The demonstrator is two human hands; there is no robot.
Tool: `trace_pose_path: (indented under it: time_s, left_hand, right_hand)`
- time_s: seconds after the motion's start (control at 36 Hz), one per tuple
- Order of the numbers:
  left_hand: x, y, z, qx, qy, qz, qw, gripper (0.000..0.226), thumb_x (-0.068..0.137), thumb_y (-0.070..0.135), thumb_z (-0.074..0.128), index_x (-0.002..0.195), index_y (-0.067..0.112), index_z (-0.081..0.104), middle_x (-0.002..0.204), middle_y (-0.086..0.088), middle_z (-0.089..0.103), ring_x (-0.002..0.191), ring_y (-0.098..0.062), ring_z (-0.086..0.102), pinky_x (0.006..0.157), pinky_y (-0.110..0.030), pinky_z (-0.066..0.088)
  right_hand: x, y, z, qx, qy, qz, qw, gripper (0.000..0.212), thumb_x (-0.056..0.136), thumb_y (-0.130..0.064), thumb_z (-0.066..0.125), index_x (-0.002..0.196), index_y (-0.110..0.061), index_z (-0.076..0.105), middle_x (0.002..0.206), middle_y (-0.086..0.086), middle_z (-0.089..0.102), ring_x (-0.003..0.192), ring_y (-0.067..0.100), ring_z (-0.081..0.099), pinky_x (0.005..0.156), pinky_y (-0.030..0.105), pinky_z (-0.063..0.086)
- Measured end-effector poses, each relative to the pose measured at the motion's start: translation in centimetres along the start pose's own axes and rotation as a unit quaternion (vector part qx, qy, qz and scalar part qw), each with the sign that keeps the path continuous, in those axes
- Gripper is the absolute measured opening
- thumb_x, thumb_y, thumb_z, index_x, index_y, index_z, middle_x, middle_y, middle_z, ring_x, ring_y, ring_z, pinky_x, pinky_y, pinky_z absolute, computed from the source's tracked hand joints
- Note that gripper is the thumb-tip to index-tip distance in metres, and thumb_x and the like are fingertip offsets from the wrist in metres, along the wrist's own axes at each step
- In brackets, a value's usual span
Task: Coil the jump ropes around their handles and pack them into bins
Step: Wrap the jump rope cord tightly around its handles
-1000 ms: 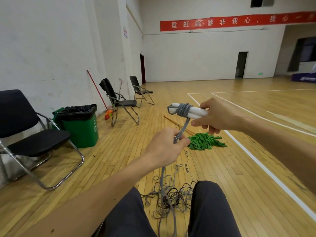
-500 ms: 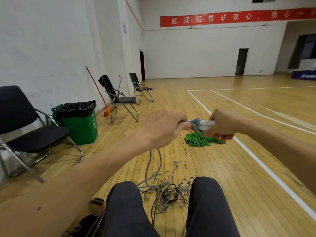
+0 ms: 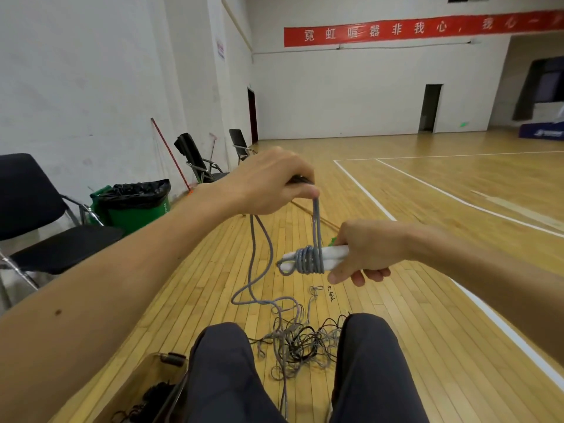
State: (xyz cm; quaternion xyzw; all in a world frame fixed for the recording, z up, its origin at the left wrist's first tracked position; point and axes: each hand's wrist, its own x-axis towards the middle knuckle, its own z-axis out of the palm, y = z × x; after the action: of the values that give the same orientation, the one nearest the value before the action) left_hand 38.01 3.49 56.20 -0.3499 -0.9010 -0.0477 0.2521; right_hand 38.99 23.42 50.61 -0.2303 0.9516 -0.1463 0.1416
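Observation:
My right hand [image 3: 369,251] grips two white jump rope handles [image 3: 332,254] held side by side and level. Several turns of grey rope [image 3: 309,259] are wound around them near their left end. My left hand [image 3: 271,184] is raised above and to the left of the handles, pinching the grey rope, which runs taut straight down to the coil. A slack loop hangs from that hand down to a tangle of grey and black ropes [image 3: 300,343] on the floor between my knees. A clear bin [image 3: 152,364] with dark ropes inside sits at lower left.
Black folding chairs [image 3: 45,239] line the left wall, with a green trash bin [image 3: 134,206] and a broom beside them. The wooden gym floor carries white court lines [image 3: 372,199]. My dark-trousered knees [image 3: 366,361] fill the bottom middle.
My left hand has lifted above the handles, pulling the rope up taut. My right hand has lowered the handles. More turns of rope sit on the handles than a second ago.

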Motion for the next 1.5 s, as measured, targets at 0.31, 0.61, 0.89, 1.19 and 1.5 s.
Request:
trace_pose_path:
  time_s: [0.31,0.61,0.89,1.19,1.5]
  left_hand:
    - [-0.5,-1.7,0.5,-0.180,-0.050,-0.084,0.979,0.009,0.091,0.038,0.070,0.088,0.030,0.073,0.070,0.016,0.068,0.069,0.000,0.062,0.071,-0.030,0.049]
    - [-2.6,-2.6,1.2,-0.430,-0.093,-0.142,0.887,0.015,0.090,0.023,0.068,0.097,0.011,0.062,0.061,0.004,0.056,0.049,-0.006,0.046,0.046,-0.018,0.035]
    - [-4.5,-4.3,4.1,-0.410,-0.097,-0.210,0.882,0.023,0.092,0.016,0.068,0.114,0.020,0.065,0.097,-0.001,0.068,0.079,-0.019,0.063,0.073,-0.035,0.059]
    - [-4.7,-1.2,3.8,-0.496,-0.066,-0.175,0.848,0.025,0.096,0.034,0.058,0.104,0.010,0.059,0.063,0.005,0.049,0.051,-0.008,0.035,0.048,-0.021,0.031]
    - [-4.8,1.2,5.2,-0.494,-0.045,-0.216,0.841,0.046,0.102,0.047,0.042,0.086,0.007,0.057,0.057,-0.004,0.050,0.044,-0.011,0.036,0.042,-0.024,0.028]
  right_hand:
    - [-2.5,-1.9,-0.1,0.056,-0.014,-0.108,0.993,0.026,0.090,-0.032,0.075,0.079,-0.012,0.064,0.058,-0.001,0.061,0.042,0.011,0.050,0.043,0.020,0.042]
    - [-4.5,-3.4,-1.0,0.119,0.028,-0.200,0.972,0.013,0.088,-0.009,0.072,0.084,0.002,0.065,0.048,-0.005,0.055,0.038,0.011,0.045,0.042,0.024,0.038]
    - [-4.4,-3.3,-1.7,0.165,0.030,-0.235,0.958,0.011,0.095,-0.015,0.066,0.099,-0.004,0.064,0.063,-0.004,0.060,0.054,0.010,0.055,0.054,0.023,0.046]
    - [-3.6,-2.8,-1.9,0.244,0.102,-0.210,0.941,0.006,0.100,-0.024,0.060,0.096,-0.019,0.058,0.071,-0.002,0.061,0.060,0.016,0.062,0.058,0.026,0.054]
    - [-1.2,-0.3,-2.5,0.237,0.260,-0.106,0.930,0.021,0.094,-0.026,0.070,0.093,-0.006,0.066,0.064,0.001,0.064,0.046,0.011,0.052,0.045,0.023,0.043]
